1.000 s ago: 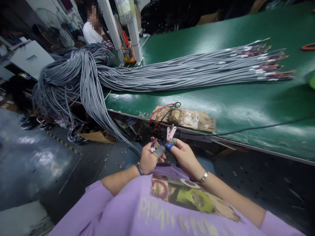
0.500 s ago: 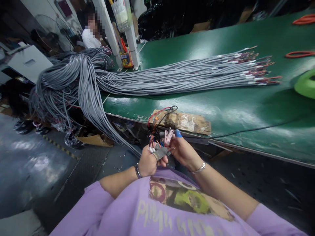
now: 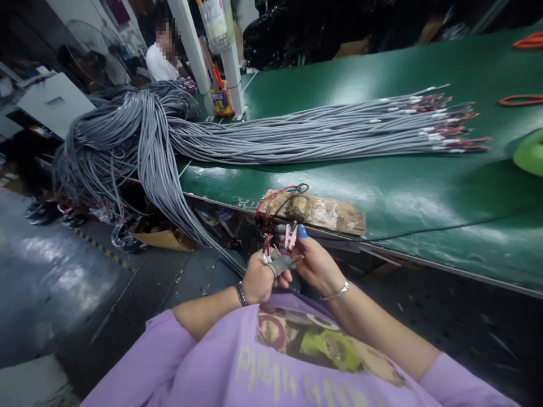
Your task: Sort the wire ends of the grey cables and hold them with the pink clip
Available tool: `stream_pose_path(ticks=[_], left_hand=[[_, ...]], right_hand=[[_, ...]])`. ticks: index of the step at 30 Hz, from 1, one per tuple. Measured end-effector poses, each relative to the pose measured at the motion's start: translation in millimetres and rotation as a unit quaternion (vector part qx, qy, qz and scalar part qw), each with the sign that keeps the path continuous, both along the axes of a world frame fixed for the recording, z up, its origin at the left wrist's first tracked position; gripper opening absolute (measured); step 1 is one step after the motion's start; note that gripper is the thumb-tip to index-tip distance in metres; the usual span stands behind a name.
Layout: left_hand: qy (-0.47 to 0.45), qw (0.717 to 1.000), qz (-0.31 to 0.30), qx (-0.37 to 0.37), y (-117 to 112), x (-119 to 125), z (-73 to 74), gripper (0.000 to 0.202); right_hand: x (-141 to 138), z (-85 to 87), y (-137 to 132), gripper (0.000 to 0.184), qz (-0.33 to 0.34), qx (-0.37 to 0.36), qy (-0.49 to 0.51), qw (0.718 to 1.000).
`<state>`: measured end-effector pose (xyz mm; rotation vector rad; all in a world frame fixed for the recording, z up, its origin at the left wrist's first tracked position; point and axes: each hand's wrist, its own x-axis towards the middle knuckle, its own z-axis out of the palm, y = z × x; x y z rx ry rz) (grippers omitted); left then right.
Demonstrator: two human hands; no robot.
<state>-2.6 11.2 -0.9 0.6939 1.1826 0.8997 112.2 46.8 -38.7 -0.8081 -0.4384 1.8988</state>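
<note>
My left hand (image 3: 257, 278) is closed around the ends of grey cables (image 3: 227, 259), with white sleeves and thin coloured wires (image 3: 266, 244) sticking up above the fist. A grey covering wraps its thumb. Close beside it, my right hand (image 3: 318, 263) has its fingers bent toward the left thumb, and a blue covering sits on one raised fingertip. What those bent fingers pinch is too small to make out. A pink clip (image 3: 291, 236) stands upright between the hands, against the right hand's blue-tipped finger, near the bench edge.
A worn wooden board (image 3: 326, 213) with red and black leads lies at the green bench's (image 3: 407, 195) front edge. Behind it stretches a long bundle of grey cables (image 3: 297, 133), heaped at left. A post (image 3: 231, 73), a green round object (image 3: 530, 152) and a seated person (image 3: 162, 61) are also in view.
The pink clip stands more upright, and the right hand's blue fingertip has shifted slightly left toward it. The left hand keeps its hold on the cables. The camera view has shifted slightly.
</note>
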Motion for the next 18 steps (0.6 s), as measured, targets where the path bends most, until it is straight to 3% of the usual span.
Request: stream_pose_path(ticks=[8,12,18], left_hand=[[-0.01,1.0,-0.005,0.015,-6,-6,0.3,0.055],[-0.013,0.999,0.013,0.032,-8,-9,-3.2,0.056],[-0.021,0.998,0.043,0.028,-4,-5,-0.6,0.056]], right_hand=[[3,7.5,-1,0.044,-0.008,-0.001,0.021,1.0],[4,14.2,1,0.036,-0.011,0.014,-0.011,1.0],[3,10.2,1,0.037,-0.025,0.04,-0.032,0.998]])
